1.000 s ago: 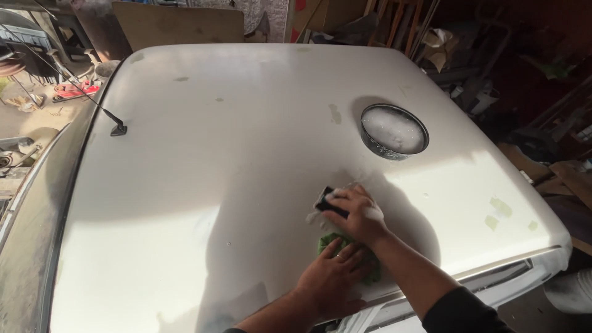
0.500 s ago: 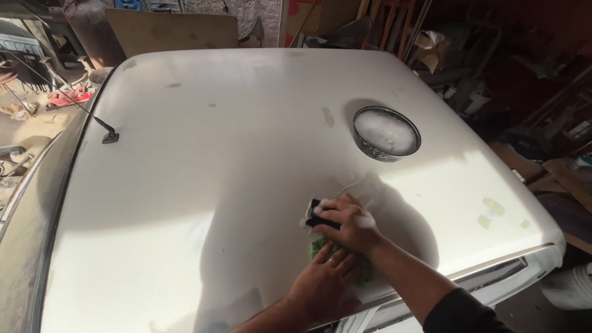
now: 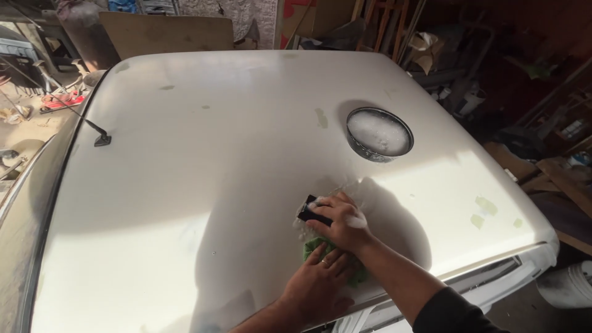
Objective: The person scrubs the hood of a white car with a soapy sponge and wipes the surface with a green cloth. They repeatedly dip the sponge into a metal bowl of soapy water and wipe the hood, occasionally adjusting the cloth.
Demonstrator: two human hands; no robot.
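While both hands work low on the white car roof (image 3: 203, 185), head view only. Right hand (image 3: 342, 222), soapy, clamped on a dark sanding block (image 3: 310, 213), pressed flat to the roof at about 5 o'clock of the panel. Left hand (image 3: 317, 283), fingers spread, pressing a green cloth (image 3: 314, 246) just at 6 o'clock of the block, touching the right hand. Round dark basin of foamy water (image 3: 379, 134) resting on the roof at 1 o'clock of the hands, well apart. Short black antenna (image 3: 98, 137) at 9 o'clock, near the roof edge. Greenish filler patches (image 3: 484, 206) at 3 o'clock. White bucket (image 3: 567, 287) below the roof corner.
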